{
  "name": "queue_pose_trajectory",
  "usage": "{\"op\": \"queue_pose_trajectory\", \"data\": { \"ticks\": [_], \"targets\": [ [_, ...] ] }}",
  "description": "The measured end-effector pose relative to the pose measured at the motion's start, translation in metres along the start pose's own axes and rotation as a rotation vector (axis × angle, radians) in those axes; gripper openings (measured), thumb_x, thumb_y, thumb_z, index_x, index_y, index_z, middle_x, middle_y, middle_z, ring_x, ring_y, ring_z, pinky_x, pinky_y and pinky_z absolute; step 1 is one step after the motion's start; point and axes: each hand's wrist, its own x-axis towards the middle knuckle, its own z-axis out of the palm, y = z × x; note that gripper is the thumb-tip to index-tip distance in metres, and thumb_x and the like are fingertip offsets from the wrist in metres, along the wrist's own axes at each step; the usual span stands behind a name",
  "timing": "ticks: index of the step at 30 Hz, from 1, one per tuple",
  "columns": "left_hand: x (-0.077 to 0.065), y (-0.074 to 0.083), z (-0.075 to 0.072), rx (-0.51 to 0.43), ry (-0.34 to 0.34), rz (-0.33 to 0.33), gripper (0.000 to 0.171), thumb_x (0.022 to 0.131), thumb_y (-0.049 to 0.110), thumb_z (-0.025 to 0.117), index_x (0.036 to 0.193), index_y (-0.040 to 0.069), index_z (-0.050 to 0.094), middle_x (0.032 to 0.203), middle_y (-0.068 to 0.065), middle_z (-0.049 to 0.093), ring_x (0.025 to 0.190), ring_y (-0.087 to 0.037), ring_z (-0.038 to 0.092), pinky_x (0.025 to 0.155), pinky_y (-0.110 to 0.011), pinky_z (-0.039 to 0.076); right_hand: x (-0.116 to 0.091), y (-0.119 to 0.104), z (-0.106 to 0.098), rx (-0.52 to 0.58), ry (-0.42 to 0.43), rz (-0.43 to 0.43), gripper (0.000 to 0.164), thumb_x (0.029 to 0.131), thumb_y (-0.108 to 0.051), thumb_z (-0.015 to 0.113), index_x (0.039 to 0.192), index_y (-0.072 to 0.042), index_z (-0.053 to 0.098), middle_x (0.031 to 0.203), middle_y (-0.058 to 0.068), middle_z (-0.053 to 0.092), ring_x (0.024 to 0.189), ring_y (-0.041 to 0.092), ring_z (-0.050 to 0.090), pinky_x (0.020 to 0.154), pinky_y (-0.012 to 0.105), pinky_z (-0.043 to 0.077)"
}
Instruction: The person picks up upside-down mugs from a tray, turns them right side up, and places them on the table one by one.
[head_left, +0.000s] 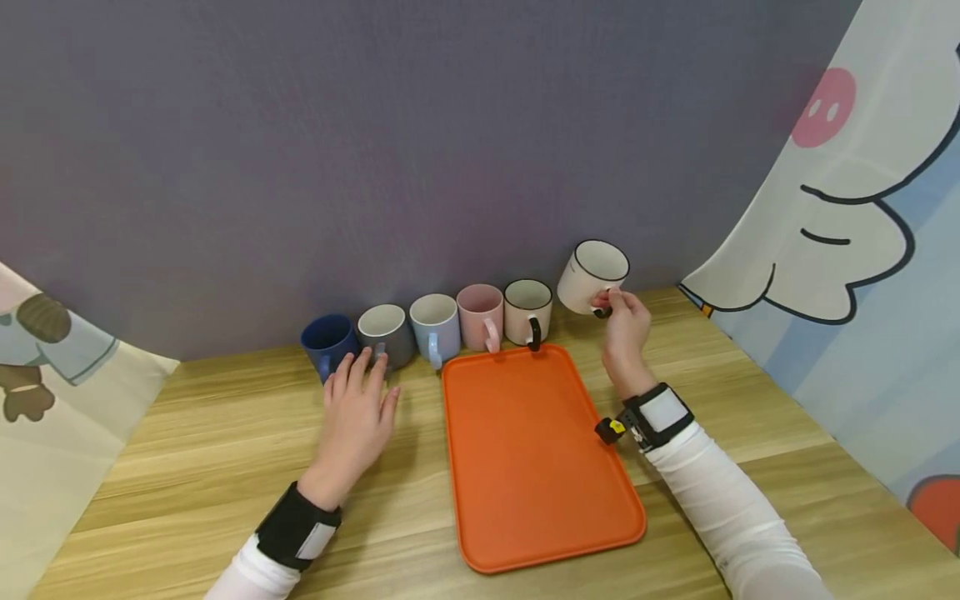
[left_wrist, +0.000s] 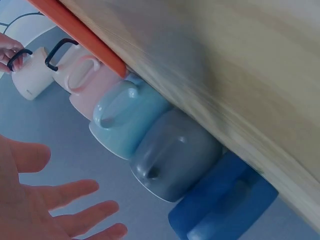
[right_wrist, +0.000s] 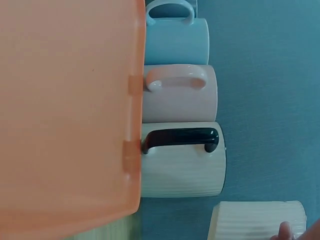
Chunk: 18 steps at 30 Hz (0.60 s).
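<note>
My right hand grips the black handle of a white mug with a dark rim. That mug tilts at the right end of the row, raised above the table in the left wrist view. Beside it stands a second white mug with a black handle. Leftward follow a pink mug, a light blue mug, a grey mug and a dark blue mug. My left hand holds nothing; its fingers are spread close in front of the grey and dark blue mugs.
An orange tray lies on the wooden table, its far edge close to the mugs. Behind the row rises a grey cloth-like wall. A printed cartoon curtain borders the right side, and another print the left.
</note>
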Motion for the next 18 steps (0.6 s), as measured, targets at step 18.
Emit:
{"op": "queue_pose_trajectory", "data": {
  "ticks": [18],
  "targets": [
    [-0.01,-0.023,-0.011,0.026,0.018,-0.026,0.048,0.093,0.024,0.057,0.134,-0.001,0.049,0.142,-0.026,0.04,0.131,-0.047,0.03,0.101,-0.064,0.024,0.007,0.012,-0.005,-0.082,-0.003,0.121,0.019,0.096,-0.009,0.053,0.091,0.005,0.064,0.064,-0.003,0.063,0.064,0.013,0.064,0.09,0.035,0.045]
  ]
}}
